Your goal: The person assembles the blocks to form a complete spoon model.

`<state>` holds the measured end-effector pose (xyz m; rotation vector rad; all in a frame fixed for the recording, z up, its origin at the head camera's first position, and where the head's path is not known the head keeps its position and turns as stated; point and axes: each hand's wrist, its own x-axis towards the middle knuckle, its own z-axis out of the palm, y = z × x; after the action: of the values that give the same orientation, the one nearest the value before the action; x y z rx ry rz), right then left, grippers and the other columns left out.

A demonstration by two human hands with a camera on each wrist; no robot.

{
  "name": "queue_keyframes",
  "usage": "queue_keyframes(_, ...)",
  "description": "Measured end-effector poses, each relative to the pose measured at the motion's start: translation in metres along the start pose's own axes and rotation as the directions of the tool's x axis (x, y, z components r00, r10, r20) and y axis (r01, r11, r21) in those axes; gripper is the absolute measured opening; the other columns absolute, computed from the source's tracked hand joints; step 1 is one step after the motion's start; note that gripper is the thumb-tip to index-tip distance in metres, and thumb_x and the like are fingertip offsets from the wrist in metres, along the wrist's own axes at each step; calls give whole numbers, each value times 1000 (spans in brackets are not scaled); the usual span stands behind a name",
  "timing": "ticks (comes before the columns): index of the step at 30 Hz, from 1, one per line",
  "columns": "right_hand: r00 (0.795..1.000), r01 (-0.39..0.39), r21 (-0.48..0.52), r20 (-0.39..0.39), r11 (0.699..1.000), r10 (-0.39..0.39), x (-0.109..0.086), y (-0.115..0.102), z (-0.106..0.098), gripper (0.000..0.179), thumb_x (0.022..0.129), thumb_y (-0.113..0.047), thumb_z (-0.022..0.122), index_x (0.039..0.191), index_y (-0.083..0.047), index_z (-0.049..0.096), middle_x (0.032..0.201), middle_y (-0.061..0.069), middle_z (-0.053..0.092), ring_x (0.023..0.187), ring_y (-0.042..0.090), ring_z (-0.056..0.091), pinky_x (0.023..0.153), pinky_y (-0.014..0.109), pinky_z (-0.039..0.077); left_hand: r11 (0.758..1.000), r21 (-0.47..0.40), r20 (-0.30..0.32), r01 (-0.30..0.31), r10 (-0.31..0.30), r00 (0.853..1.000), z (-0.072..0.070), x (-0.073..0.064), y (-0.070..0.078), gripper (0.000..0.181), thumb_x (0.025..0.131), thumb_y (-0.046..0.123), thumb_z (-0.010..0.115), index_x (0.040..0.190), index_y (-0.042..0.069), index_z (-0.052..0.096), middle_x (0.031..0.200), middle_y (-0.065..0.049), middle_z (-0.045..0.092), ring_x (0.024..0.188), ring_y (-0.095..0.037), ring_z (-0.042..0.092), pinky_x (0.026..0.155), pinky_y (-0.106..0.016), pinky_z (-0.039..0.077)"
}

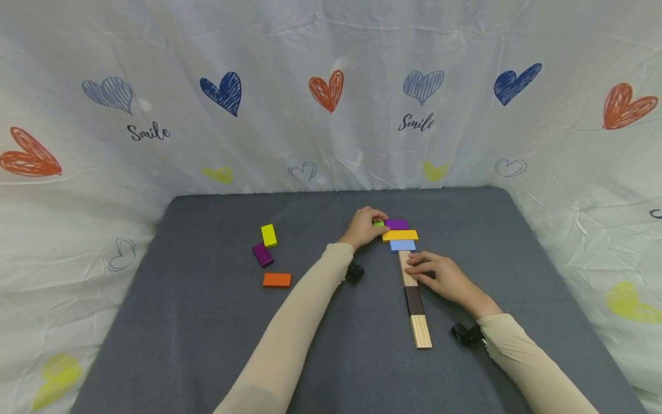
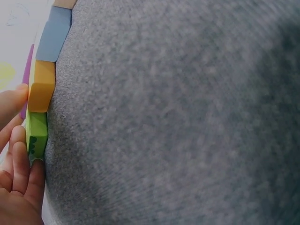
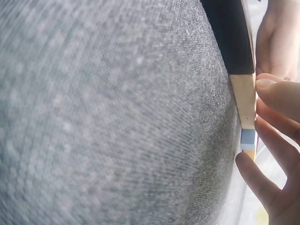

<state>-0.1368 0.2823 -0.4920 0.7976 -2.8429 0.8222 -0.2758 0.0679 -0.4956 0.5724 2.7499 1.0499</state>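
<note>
A row of colored wooden blocks lies on the grey cloth. My left hand (image 1: 365, 227) is at the far end, its thumb and fingers about a small green block (image 1: 378, 224), partly hidden by them. Beside the green block lies a purple block (image 1: 396, 224), with a yellow-orange block (image 1: 400, 235) nearer me, then a light blue block (image 1: 402, 245). My right hand (image 1: 446, 277) rests extended fingertips on a pale wood block (image 1: 406, 260). In the right wrist view, these fingers (image 3: 276, 145) look fairly straight along its side.
Continuing the row toward me are a dark brown block (image 1: 414, 301) and a striped wood block (image 1: 421, 332). Off to the left lie a yellow block (image 1: 269, 235), a purple block (image 1: 262, 255) and an orange block (image 1: 277, 280). A heart-printed curtain (image 1: 372, 144) hangs behind the table.
</note>
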Motion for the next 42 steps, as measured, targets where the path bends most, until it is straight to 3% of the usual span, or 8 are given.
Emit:
queue_keyframes(15,1000,0,7,-5,1000,0,0,1,0,22,84,-11,77,106,-14,79,118,4,70,119,29,65,99,46,52,998,-45,-13,-33,32,999,-1,0,-3,23,100,17,57,118,14,72,107,-5,63,94,-16,55,87,-28,47)
queue_keyframes(22,1000,12,11,-13,1000,-12,-1,2,0,23,84,-11,78,106,-14,79,118,3,70,119,29,64,99,46,52,1000,-14,-37,10,-10,999,2,-1,4,26,98,30,62,120,17,71,107,-4,63,96,-17,54,87,-30,46)
queue_keyframes(29,1000,6,16,-9,1000,-6,-1,0,1,23,84,-11,77,106,-13,79,118,5,70,119,30,64,99,46,52,999,52,-73,9,-5,997,5,-1,8,23,96,28,66,115,19,74,103,-3,65,95,-17,53,90,-31,42)
queue_keyframes(42,1000,17,1,-15,1000,-17,-1,2,1,23,84,-11,78,106,-13,79,118,4,70,119,29,64,98,46,52,999,45,-19,-1,2,1000,-2,0,9,25,98,24,63,120,18,73,110,-3,65,100,-18,55,93,-31,45)
